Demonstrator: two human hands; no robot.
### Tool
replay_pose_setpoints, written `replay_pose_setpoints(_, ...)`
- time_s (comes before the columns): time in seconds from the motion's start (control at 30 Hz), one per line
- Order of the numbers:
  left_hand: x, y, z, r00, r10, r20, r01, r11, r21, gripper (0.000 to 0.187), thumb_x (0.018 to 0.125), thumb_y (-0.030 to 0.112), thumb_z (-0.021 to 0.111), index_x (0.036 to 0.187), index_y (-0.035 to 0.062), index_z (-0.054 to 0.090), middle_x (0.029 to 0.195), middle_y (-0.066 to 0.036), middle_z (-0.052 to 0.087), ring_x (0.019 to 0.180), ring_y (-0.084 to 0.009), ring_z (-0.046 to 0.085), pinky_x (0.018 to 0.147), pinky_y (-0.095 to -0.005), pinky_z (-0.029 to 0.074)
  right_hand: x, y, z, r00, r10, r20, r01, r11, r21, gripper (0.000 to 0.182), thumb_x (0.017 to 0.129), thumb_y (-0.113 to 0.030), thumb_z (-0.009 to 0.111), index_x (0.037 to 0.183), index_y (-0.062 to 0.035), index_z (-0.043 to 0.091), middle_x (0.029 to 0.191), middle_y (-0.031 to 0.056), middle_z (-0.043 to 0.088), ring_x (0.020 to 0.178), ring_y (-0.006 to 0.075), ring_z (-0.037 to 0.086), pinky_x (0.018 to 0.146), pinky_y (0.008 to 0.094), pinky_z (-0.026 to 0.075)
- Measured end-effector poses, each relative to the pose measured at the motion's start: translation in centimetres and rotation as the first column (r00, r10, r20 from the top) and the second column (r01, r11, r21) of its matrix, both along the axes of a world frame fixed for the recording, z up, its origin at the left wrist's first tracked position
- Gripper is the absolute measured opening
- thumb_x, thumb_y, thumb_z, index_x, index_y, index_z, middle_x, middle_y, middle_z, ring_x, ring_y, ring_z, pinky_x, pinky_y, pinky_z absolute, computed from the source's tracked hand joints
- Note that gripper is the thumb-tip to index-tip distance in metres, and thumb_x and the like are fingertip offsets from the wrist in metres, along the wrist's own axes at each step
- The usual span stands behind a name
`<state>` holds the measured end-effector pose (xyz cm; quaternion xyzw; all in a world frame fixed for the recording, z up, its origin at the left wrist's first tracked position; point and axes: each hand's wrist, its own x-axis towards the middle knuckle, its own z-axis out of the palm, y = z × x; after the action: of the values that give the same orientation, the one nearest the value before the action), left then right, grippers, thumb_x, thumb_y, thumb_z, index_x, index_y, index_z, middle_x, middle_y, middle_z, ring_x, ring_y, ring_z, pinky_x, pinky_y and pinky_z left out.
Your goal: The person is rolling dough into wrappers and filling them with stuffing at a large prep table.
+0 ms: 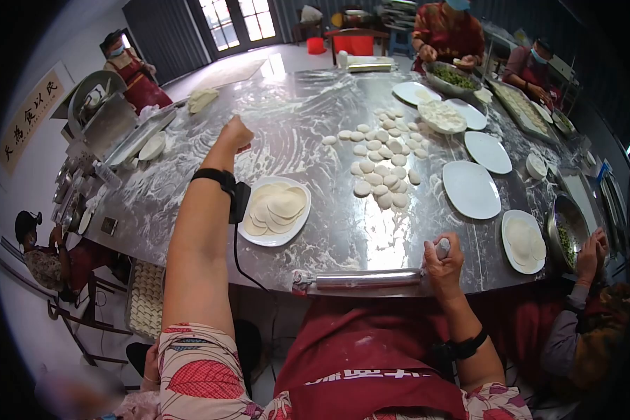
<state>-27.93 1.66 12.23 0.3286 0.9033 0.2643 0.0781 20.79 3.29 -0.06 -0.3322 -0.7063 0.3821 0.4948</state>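
Note:
My left hand (238, 133) reaches far over the floured metal table (294, 126), its fingers curled in and turned down. Whatever lies inside that hand, if anything, is hidden. Near the table's front edge, my right hand (444, 266) is wrapped around the right handle of a metal rolling pin (367, 280), which lies along the edge. Between my arms, to the left, a white plate (303, 225) bears stacked round dough wrappers (276, 208). Several small flattened dough pieces (381, 157) are spread over the middle right of the table.
White plates (471, 190) stand on the right, beside a plate of wrappers (523, 241) and a metal bowl of green filling (568, 227). A dough lump (203, 100) lies at the far left. A co-worker's hands (592, 255) are close on my right; other people surround the table.

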Motion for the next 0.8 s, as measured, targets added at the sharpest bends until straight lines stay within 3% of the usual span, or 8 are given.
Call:
replay_pose_setpoints(0.17,0.4,-0.3,0.0,0.999,0.005,-0.054,-0.003,0.999,0.033,0.042,0.077,0.005,0.053,0.116,-0.0089,0.045,0.062,-0.013,0.062,0.048,-0.0187,0.058,0.039,-0.0323,0.045,0.1,0.0,-0.1,1.0,-0.003,0.008,0.003,1.0,0.012,0.016,0.082,0.002,0.059,0.085,-0.0056,0.045,0.053,0.0001,0.048,0.045,0.0054,0.047,0.04,0.022,0.035)
replay_pose_setpoints(0.27,-1.0,0.1,-0.8,0.998,-0.065,-0.012,0.064,0.994,-0.089,0.028,0.076,0.007,0.056,0.099,-0.0093,0.055,0.06,-0.012,0.061,0.047,-0.018,0.057,0.039,-0.0317,0.045,0.0,0.1,-0.3,1.0,0.001,-0.003,-0.001,1.0,0.008,0.017,0.082,0.001,0.06,0.085,-0.0056,0.045,0.053,0.0009,0.049,0.045,0.0066,0.049,0.041,0.0229,0.037)
replay_pose_setpoints(0.37,2.6,-0.6,-1.1,0.975,-0.221,0.024,0.221,0.975,-0.011,0.02,0.076,0.01,0.059,0.084,-0.0077,0.059,0.061,-0.013,0.061,0.046,-0.0169,0.057,0.039,-0.0319,0.045,-0.1,-0.1,-0.1,0.999,-0.032,0.012,0.031,0.999,0.026,0.018,0.081,-0.001,0.062,0.085,-0.0054,0.045,0.054,0.0032,0.05,0.046,0.0089,0.051,0.041,0.0254,0.039)
replay_pose_setpoints(0.5,9.0,-0.3,-3.7,0.87,-0.483,0.102,0.489,0.871,-0.053,0.025,0.077,0.015,0.061,0.097,-0.0014,0.062,0.07,-0.015,0.065,0.056,-0.0209,0.063,0.051,-0.0347,0.05,-0.1,0.3,-0.8,1.0,-0.015,-0.026,0.016,0.999,0.049,0.018,0.08,-0.003,0.064,0.084,-0.0052,0.046,0.055,0.0028,0.05,0.047,0.0084,0.05,0.043,0.0249,0.039)
replay_pose_setpoints(0.57,14.2,-0.8,-5.2,0.737,-0.663,0.134,0.676,0.723,-0.144,0.027,0.076,0.017,0.064,0.1,0.0053,0.064,0.08,-0.017,0.066,0.074,-0.0291,0.065,0.067,-0.0371,0.051,0.0,0.5,-1.2,1.0,-0.005,-0.015,0.005,1.0,0.01,0.019,0.08,-0.003,0.064,0.084,-0.006,0.046,0.054,0.0016,0.047,0.047,0.0075,0.046,0.042,0.0252,0.037)
replay_pose_setpoints(0.63,18.8,-0.8,-7.1,0.61,-0.792,0.025,0.775,0.59,-0.228,0.035,0.076,0.011,0.065,0.11,0.0045,0.059,0.092,-0.015,0.064,0.077,-0.0259,0.062,0.068,-0.035,0.05,-0.2,0.4,-1.1,0.999,-0.004,-0.041,0.004,1.0,-0.01,0.019,0.08,-0.002,0.064,0.086,-0.0061,0.046,0.054,0.0022,0.045,0.046,0.0079,0.045,0.041,0.0254,0.036)
replay_pose_setpoints(0.7,22.6,-0.7,-8.6,0.517,-0.829,-0.214,0.793,0.558,-0.245,0.042,0.076,0.007,0.064,0.117,0.0084,0.055,0.112,-0.015,0.057,0.096,-0.0309,0.058,0.079,-0.0384,0.048,-0.2,0.3,-0.9,1.0,-0.025,0.003,0.024,0.991,0.131,0.018,0.081,-0.003,0.063,0.088,-0.006,0.046,0.055,0.0039,0.044,0.046,0.0093,0.043,0.042,0.026,0.036)
replay_pose_setpoints(0.8,24.3,2.6,-10.8,0.392,-0.834,-0.387,0.832,0.501,-0.237,0.046,0.076,0.006,0.062,0.121,0.0106,0.052,0.122,-0.014,0.051,0.105,-0.033,0.053,0.085,-0.0407,0.046,0.0,0.2,-1.7,1.0,0.022,-0.002,-0.022,0.998,0.057,0.019,0.081,-0.004,0.062,0.093,-0.0049,0.047,0.069,0.0114,0.05,0.059,0.0203,0.051,0.055,0.0319,0.043)
